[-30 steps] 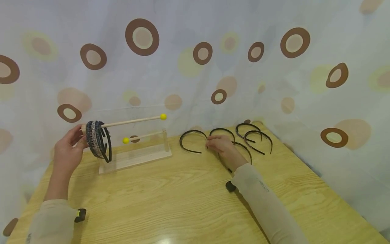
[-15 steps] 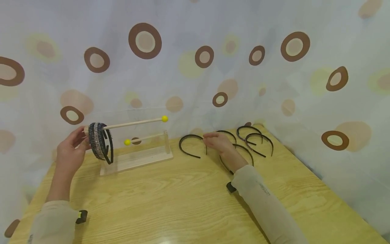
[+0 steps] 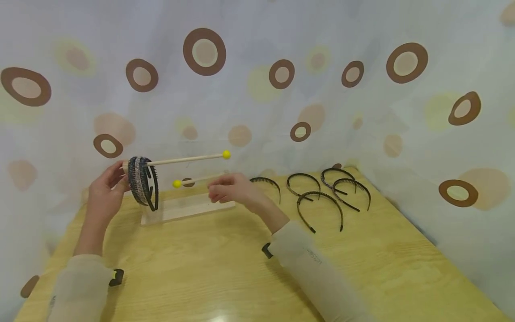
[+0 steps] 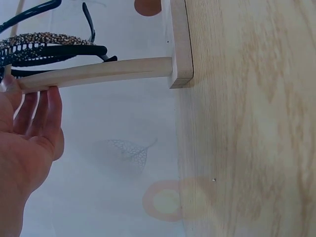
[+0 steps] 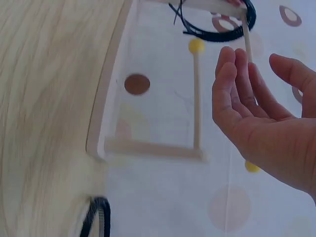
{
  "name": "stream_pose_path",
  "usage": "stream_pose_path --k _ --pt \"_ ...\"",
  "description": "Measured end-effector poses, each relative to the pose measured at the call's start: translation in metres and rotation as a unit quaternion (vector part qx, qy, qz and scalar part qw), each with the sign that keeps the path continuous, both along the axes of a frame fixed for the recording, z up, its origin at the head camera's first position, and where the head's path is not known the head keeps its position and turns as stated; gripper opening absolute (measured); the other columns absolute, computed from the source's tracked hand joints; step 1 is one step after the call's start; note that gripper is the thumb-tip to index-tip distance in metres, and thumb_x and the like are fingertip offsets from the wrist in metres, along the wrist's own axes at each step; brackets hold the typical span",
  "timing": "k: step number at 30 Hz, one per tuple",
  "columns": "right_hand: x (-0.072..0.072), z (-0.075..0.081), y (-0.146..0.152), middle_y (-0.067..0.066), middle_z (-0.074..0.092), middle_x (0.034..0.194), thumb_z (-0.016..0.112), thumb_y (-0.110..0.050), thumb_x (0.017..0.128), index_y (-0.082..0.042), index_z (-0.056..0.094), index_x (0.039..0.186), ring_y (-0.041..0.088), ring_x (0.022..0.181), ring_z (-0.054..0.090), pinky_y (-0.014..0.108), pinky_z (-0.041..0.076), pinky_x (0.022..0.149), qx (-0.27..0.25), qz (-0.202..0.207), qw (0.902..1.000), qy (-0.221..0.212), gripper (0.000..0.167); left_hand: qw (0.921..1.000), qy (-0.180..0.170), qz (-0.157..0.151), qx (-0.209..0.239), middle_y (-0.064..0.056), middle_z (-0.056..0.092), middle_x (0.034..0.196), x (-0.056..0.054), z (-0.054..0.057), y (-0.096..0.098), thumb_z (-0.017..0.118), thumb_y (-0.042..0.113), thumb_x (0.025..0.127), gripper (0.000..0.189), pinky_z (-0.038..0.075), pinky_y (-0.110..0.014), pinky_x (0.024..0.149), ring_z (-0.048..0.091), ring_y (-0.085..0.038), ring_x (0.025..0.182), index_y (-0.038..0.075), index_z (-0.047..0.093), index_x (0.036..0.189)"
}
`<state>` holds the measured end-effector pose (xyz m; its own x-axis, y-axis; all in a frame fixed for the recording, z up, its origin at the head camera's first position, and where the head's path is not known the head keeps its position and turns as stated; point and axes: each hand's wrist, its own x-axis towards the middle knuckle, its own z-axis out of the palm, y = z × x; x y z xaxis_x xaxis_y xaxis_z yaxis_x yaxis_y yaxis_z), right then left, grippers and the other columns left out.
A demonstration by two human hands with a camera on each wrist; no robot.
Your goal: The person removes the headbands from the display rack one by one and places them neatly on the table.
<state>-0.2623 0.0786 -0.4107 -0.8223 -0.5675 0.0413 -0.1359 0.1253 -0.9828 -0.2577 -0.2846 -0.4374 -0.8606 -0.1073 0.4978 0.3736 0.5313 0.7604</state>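
My left hand (image 3: 105,192) grips the top of the left post of a wooden stand (image 3: 177,209); in the left wrist view its fingertips lie along that post (image 4: 123,70). Several headbands (image 3: 138,181), dark ones and a glittery silver one, hang together on the stand's upper rod (image 3: 185,159) beside this hand. My right hand (image 3: 241,192) is in the air in front of the stand's right end, fingers loosely bent. Nothing shows between its fingers and thumb in the right wrist view. It partly covers a black toothed headband (image 3: 271,181) on the table.
More headbands lie to the right, among them a dark toothed one (image 3: 322,194) in front and a black one (image 3: 354,181) farther right. The stand's lower rod with a yellow ball (image 3: 177,184) points left. A patterned curtain (image 3: 257,107) hangs behind the wooden table (image 3: 201,268).
My right hand has moved left from over the headbands to the stand's right end, uncovering the headbands it overlapped. The left hand keeps its hold on the post. The view has shifted slightly.
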Motion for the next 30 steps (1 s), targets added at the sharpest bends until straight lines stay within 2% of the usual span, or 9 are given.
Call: stream_pose_path --k 3,6,8,12,16,19,23,26,30 --pt "0.003 -0.010 -0.036 0.012 0.073 0.105 0.067 -0.017 0.101 -0.001 0.070 0.123 0.028 0.098 0.071 0.048 0.057 0.094 0.006 0.035 0.9994 -0.003 0.027 0.9999 0.002 0.000 0.013 -0.028 0.057 0.137 0.001 -0.004 -0.001 0.057 0.012 0.106 0.050 0.052 -0.008 0.083 0.058 -0.015 0.120 0.002 0.045 0.153" --pt "0.005 -0.019 -0.068 0.009 0.074 0.102 0.069 -0.020 0.100 -0.003 0.072 0.120 0.025 0.094 0.071 0.046 0.059 0.091 0.007 0.034 0.9994 0.005 0.026 0.9996 0.006 -0.003 0.028 -0.030 0.056 0.137 0.001 -0.007 0.000 0.055 0.010 0.107 0.049 0.052 -0.009 0.083 0.058 -0.013 0.118 0.001 0.043 0.154" --pt "0.007 -0.025 -0.086 0.005 0.074 0.100 0.071 -0.025 0.099 -0.006 0.073 0.119 0.021 0.092 0.071 0.041 0.061 0.087 0.009 0.012 0.9996 0.025 0.028 0.9992 0.009 -0.007 0.038 -0.031 0.055 0.137 0.000 -0.008 0.002 0.054 0.009 0.107 0.049 0.052 -0.009 0.083 0.057 -0.011 0.117 0.000 0.042 0.154" --pt "0.007 -0.034 -0.113 -0.007 0.070 0.099 0.075 -0.036 0.095 -0.010 0.075 0.118 0.009 0.089 0.067 0.027 0.059 0.076 0.017 -0.056 0.9950 0.081 0.034 0.9986 0.010 -0.014 0.050 -0.031 0.054 0.137 -0.001 -0.009 0.009 0.052 0.009 0.108 0.049 0.052 -0.011 0.085 0.057 -0.013 0.117 0.000 0.041 0.154" --pt "0.009 -0.040 -0.130 -0.014 0.068 0.099 0.079 -0.035 0.092 -0.010 0.075 0.117 0.006 0.081 0.065 0.025 0.057 0.065 0.002 -0.099 0.9888 0.112 0.036 0.9982 0.007 -0.024 0.054 -0.028 0.055 0.139 -0.004 -0.010 0.015 0.052 0.010 0.108 0.049 0.052 -0.012 0.088 0.056 -0.022 0.122 0.003 0.041 0.155" --pt "0.012 -0.043 -0.139 -0.014 0.068 0.099 0.078 -0.031 0.093 -0.009 0.074 0.117 0.009 0.074 0.066 0.024 0.057 0.059 -0.012 -0.095 0.9859 0.137 0.033 0.9981 0.004 -0.031 0.053 -0.027 0.055 0.139 -0.006 -0.011 0.017 0.051 0.008 0.108 0.050 0.052 -0.012 0.088 0.054 -0.031 0.125 0.003 0.040 0.156" --pt "0.015 -0.044 -0.147 -0.012 0.067 0.098 0.077 -0.027 0.095 -0.009 0.073 0.115 0.005 0.076 0.062 0.020 0.055 0.057 0.001 -0.086 0.9767 0.197 0.027 0.9987 0.000 -0.028 0.044 -0.028 0.053 0.141 -0.004 -0.009 0.017 0.049 0.005 0.108 0.049 0.051 -0.010 0.087 0.051 -0.040 0.128 0.000 0.038 0.156" --pt "0.017 -0.041 -0.152 -0.008 0.069 0.098 0.075 -0.020 0.096 -0.006 0.073 0.115 0.001 0.076 0.061 0.017 0.055 0.059 0.004 -0.088 0.9697 0.227 0.023 0.9987 0.001 -0.026 0.044 -0.029 0.053 0.141 -0.001 -0.004 0.017 0.049 0.003 0.107 0.049 0.051 -0.010 0.087 0.051 -0.038 0.128 -0.003 0.038 0.155" --pt "0.019 -0.037 -0.155 0.002 0.073 0.093 0.073 -0.011 0.097 -0.001 0.071 0.114 -0.002 0.071 0.062 0.014 0.055 0.061 -0.011 -0.088 0.9655 0.245 0.020 0.9986 0.003 -0.025 0.047 -0.029 0.053 0.141 -0.004 -0.006 0.012 0.050 0.003 0.107 0.049 0.051 -0.010 0.086 0.053 -0.034 0.127 -0.002 0.038 0.155"
